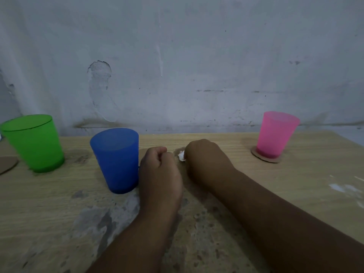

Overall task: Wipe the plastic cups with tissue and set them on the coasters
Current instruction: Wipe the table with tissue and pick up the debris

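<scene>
Two bare forearms reach in from the near edge over the worn wooden table [307, 186]. The left hand [160, 170] is curled into a fist, back upward. Nothing shows in it, and its palm side is hidden. The right hand [206, 164], just beside it, is curled around a white tissue [181, 155]. Only a small crumpled tip of the tissue pokes out toward the left hand, and the rest is buried under the fingers.

There are three cups, all upright. The blue cup [116, 160] stands right against the left hand's outer side, though I cannot tell whether they actually touch. The green cup [33, 143] sits further out on that side, directly on the table.

Two coasters are visible. A brown coaster [6, 164] beyond the green cup is cut off by the frame edge. The pink cup [275, 134], well off to the right hand's outer side and farther back, stands on the second coaster [265, 159], which it mostly covers. A scuffed grey wall [177, 56] lies behind.
</scene>
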